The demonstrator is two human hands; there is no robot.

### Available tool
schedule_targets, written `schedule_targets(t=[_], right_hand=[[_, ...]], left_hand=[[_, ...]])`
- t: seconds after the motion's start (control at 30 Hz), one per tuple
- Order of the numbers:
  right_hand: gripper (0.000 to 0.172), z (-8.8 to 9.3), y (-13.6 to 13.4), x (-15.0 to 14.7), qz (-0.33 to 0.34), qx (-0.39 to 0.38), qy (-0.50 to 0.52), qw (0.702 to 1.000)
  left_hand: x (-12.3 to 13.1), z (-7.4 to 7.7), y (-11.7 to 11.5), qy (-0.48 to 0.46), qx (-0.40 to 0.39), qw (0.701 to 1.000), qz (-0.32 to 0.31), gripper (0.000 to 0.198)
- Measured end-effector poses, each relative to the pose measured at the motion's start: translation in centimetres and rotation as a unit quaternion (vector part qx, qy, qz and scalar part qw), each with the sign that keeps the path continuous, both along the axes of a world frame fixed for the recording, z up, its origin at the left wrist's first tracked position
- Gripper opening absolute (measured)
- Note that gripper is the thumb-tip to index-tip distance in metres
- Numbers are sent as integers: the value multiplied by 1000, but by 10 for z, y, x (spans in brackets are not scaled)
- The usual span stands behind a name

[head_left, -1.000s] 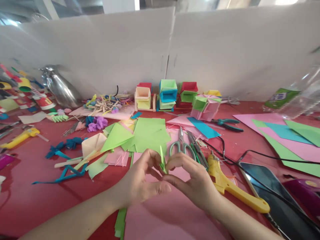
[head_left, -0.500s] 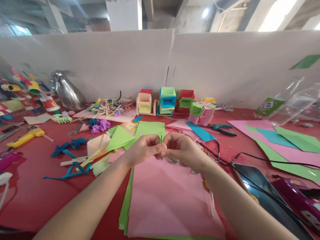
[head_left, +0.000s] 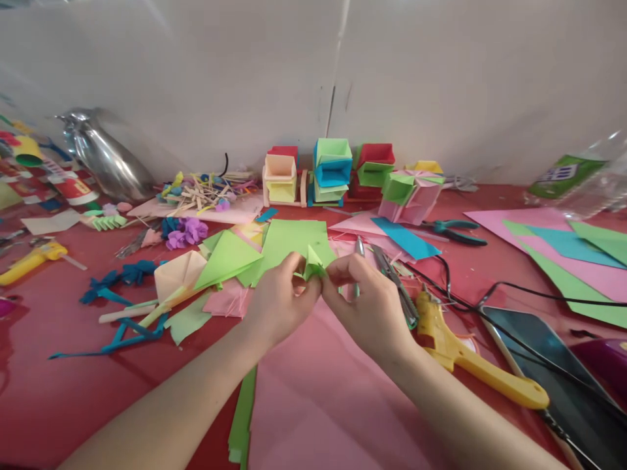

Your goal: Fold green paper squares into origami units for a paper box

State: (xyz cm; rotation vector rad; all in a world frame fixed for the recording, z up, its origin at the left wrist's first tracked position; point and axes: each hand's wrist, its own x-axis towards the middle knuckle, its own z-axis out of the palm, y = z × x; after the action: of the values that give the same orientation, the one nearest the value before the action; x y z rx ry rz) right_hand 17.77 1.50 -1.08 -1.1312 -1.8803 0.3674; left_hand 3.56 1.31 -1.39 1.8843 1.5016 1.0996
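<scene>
Between my two hands, above the upper edge of a pink paper sheet [head_left: 313, 405], is a small folded piece of light green paper [head_left: 313, 262] with a pointed tip. My left hand [head_left: 281, 297] pinches its left side between thumb and fingers. From the other side, my right hand [head_left: 365, 300] pinches its lower right edge, fingertips close to the left ones. Parts of the paper are hidden by my fingers. Just beyond lies a flat green sheet [head_left: 296, 241]. Green sheets [head_left: 241, 418] show under the pink one at its left.
A yellow glue gun [head_left: 470, 359], a utility knife [head_left: 394, 281] and a phone [head_left: 533, 346] with black cables lie right. Pliers [head_left: 455, 232] and folded paper boxes [head_left: 333, 170] are behind. Blue paper strips [head_left: 132, 333], sticks [head_left: 210, 196] and a metal jug [head_left: 105, 156] are left.
The view has tilted down and come closer. The green paper, edge-on and thin before, now shows a pointed, opened face. The glue gun and knife are now visible beside my right hand.
</scene>
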Motion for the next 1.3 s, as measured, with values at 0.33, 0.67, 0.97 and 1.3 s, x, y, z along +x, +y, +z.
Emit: schedule_targets(t=[0.33,0.67,0.97,1.3], right_hand=[[39,-3,5,-3,-89,54,-234,967],[47,0,-1,-10,-54,-49,-255,964],[51,3,-6,-9,-113,-7,-414,903],[53,4,-8,-10,-80,-7,-403,912]], left_hand=[[13,-7,0,40,18,999,22,46],[18,-23,4,-198,43,977,-68,52],[13,-24,2,-126,81,985,-86,52],[9,-24,3,-131,79,986,-72,52]])
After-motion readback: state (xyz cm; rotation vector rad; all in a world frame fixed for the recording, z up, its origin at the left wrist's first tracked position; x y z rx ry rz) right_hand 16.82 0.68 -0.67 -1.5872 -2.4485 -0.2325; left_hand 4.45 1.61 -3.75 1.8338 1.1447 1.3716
